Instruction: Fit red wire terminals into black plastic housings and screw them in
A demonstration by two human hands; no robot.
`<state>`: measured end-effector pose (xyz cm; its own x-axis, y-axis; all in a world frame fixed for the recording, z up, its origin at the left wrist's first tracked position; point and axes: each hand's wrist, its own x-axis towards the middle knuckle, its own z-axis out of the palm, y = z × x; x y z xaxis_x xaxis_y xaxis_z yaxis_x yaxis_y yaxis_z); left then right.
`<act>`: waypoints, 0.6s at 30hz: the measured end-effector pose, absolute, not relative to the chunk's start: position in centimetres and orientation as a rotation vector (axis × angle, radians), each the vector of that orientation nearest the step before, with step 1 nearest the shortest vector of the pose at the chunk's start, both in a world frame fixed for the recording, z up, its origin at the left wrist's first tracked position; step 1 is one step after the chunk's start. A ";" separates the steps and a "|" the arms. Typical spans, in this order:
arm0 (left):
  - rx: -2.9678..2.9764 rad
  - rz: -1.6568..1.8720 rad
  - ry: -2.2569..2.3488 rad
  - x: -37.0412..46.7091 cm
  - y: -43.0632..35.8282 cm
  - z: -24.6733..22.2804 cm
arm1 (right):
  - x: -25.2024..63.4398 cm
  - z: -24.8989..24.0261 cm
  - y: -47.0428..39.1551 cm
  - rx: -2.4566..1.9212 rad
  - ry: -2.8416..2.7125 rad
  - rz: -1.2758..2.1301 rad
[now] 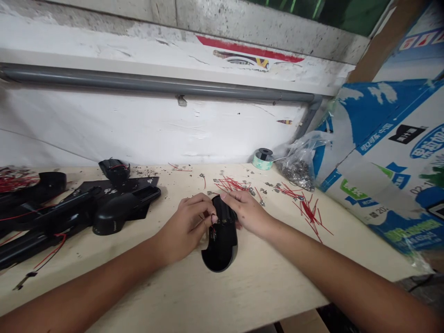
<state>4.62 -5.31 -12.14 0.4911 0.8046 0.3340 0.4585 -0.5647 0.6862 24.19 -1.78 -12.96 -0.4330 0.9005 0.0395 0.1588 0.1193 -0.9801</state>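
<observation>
With closed right hand (245, 209), grips black shell (223, 240) at near middle of table (166, 296); with left hand (190, 223) pinches, seemingly, thin wire (213, 226). Might tear wire by hard pulling, or tilt shell by loose hold.

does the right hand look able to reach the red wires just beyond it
Probably yes: nothing seems to block the red wires on the table, though the right hand would likely have to release the black shell.

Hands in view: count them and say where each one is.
2. The left hand is at the left side of the open black housing; the right hand holds the housing's far end from the right. None appears hidden.
</observation>
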 end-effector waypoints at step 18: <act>2.477 0.930 1.034 4.6 -5.7 -12.2 | 24.0 -12.8 -1.9 -1.080 -1.636 1.384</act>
<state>4.60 -5.67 -12.19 0.5313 0.7177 0.4501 0.5235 -0.6959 0.4917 24.04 -1.92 -12.79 -0.3850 0.9228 0.0094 0.1434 0.0699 -0.9872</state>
